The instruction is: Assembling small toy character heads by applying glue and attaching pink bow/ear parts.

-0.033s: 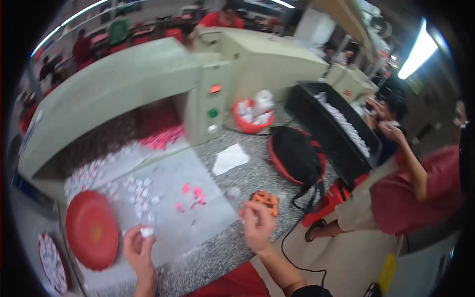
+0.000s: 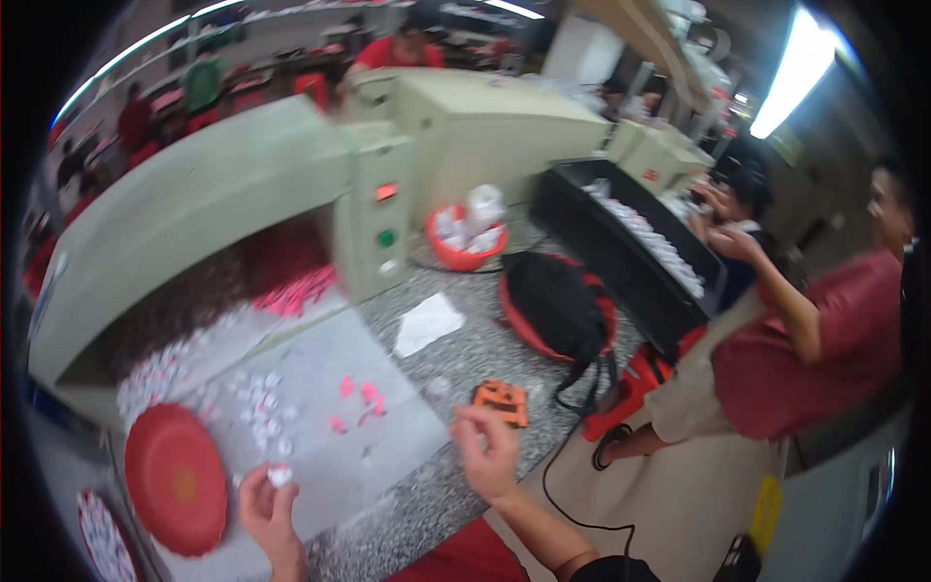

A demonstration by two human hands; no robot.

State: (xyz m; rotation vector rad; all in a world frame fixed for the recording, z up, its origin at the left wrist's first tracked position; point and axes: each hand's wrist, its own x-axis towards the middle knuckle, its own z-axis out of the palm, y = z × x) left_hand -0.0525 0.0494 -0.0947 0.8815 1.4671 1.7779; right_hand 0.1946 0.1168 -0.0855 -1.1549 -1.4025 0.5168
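My left hand (image 2: 267, 517) is above the pale sheet on the worktop, fingers closed round a small white piece (image 2: 279, 475) with a reddish spot. Several similar loose white pieces (image 2: 260, 403) lie on the sheet beyond it, and a round red tray (image 2: 175, 480) stands to its left. My right hand (image 2: 488, 458) hovers over the right edge of the sheet with its fingers curled together. Whatever they hold, if anything, is too blurred to name. Just beyond that hand lies an orange and black object (image 2: 502, 400). Small pink pieces (image 2: 367, 398) rest on the sheet between the hands.
A pale green machine (image 2: 208, 184) arches over more white and pink pieces. Behind the right hand are a black bag (image 2: 548, 306) in a red basket, a red bowl (image 2: 464, 257) of white items and a long black bin (image 2: 630, 252). A person (image 2: 805, 349) stands at right.
The whole view has shifted slightly, so the machine and table appear farther left. Both hands keep nearly the same pose, and the white piece is still in my left fingers.
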